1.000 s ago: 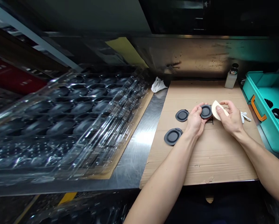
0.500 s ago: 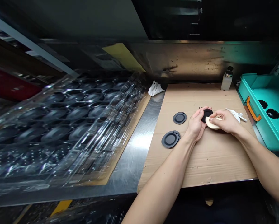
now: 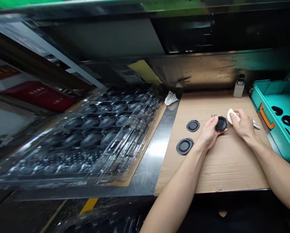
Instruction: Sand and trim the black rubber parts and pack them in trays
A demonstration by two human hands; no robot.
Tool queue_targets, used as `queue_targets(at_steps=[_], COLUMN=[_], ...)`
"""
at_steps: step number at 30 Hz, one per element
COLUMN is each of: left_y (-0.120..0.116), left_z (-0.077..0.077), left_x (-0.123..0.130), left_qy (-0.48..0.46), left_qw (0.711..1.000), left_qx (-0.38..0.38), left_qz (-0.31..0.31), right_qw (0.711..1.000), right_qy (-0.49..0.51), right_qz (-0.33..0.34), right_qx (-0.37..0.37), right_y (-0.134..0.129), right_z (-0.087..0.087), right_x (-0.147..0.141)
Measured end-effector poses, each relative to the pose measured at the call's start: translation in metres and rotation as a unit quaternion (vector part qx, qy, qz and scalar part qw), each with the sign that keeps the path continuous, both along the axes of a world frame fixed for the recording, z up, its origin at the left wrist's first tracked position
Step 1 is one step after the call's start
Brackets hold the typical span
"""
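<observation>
Above the cardboard sheet (image 3: 208,174), my left hand (image 3: 210,132) grips a round black part (image 3: 221,123), its dished face turned up. My right hand (image 3: 243,125) pinches a cream-coloured pad (image 3: 232,116) just right of that part, with a small gap between them. Two more black parts lie on the cardboard left of my hands: a smaller one (image 3: 193,125) farther back and a larger one (image 3: 184,146) nearer. A white cloth (image 3: 256,125) is partly hidden behind my right hand.
Clear plastic trays (image 3: 98,129) with black parts fill the left side. A bottle (image 3: 239,86) stands at the cardboard's back edge. On the right, a teal bin (image 3: 283,142) with an orange handle (image 3: 266,117) holds several black parts. A white crumpled cloth (image 3: 171,98) lies at the back.
My right hand has lifted the cream pad off the black part and moved it right. The black part now shows its dished face. The whole view has shifted with the camera.
</observation>
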State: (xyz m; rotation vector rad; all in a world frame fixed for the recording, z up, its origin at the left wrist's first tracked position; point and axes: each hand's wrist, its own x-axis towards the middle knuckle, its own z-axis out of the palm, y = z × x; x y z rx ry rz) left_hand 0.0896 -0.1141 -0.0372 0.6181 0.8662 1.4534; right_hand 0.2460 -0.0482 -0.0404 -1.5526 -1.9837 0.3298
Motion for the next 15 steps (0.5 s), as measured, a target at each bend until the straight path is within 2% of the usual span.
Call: queue_targets(at_steps=[2, 4, 7, 9, 11, 13, 15], left_y=[-0.005, -0.011, -0.016, -0.015, -0.012, -0.007, -0.001], left_z=[0.011, 0.021, 0.029, 0.026, 0.019, 0.010, 0.004], left_x=[-0.015, -0.041, -0.092, -0.124, -0.147, -0.159, -0.161], left_qy=[0.075, 0.197, 0.381, 0.467, 0.528, 0.584, 0.641], left_qw=[0.997, 0.980, 0.921, 0.879, 0.841, 0.803, 0.761], left_qx=[-0.013, -0.025, -0.035, -0.063, -0.102, -0.115, -0.101], left_qz=[0.015, 0.034, 0.071, 0.075, 0.052, 0.025, 0.000], right_qw=[1.000, 0.998, 0.996, 0.994, 0.993, 0.992, 0.991], right_qy=[-0.017, -0.046, -0.080, -0.090, -0.096, -0.101, -0.106], right_qz=[0.004, 0.013, 0.029, 0.034, 0.036, 0.039, 0.045], right_qx=[-0.017, -0.032, -0.038, -0.043, -0.055, -0.067, -0.073], right_y=[0.002, 0.002, 0.000, 0.000, 0.000, -0.001, -0.001], right_z=[-0.004, -0.008, -0.012, -0.014, -0.014, -0.013, -0.012], right_x=[0.001, -0.001, -0.004, -0.006, -0.006, -0.006, -0.005])
